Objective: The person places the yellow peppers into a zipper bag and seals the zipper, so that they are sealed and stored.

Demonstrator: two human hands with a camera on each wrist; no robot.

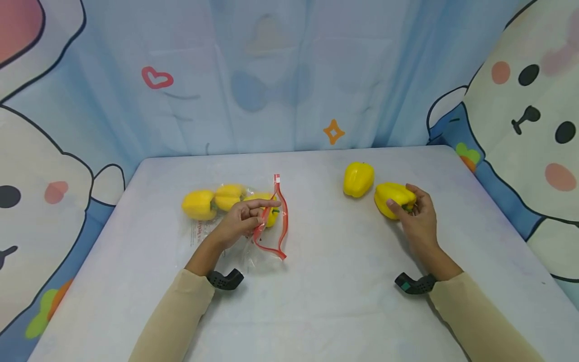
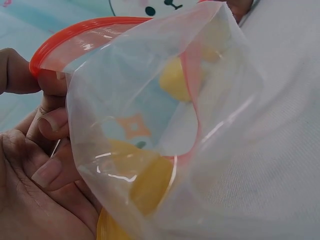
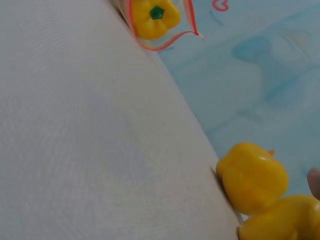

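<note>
My left hand (image 1: 244, 218) is at a clear zip bag (image 1: 267, 259) with a red zip rim (image 1: 284, 221), which its fingers hold. In the left wrist view, the fingers (image 2: 50, 120) lie along the bag's side and the mouth gapes. A yellow bell pepper (image 1: 273, 217) shows through the mouth; two more yellow peppers (image 1: 199, 205) (image 1: 228, 197) lie to its left, partly behind the bag and hand. My right hand (image 1: 420, 218) grips a yellow bell pepper (image 1: 392, 195) between thumb and fingers, stem towards the palm. Just beyond it stands another yellow pepper (image 1: 359, 179).
A white cloth covers the table (image 1: 334, 301). Behind it hangs a blue curtain (image 1: 294, 75) with cartoon prints, which also runs along both sides. A stretch of tabletop separates the bag from the right-hand peppers.
</note>
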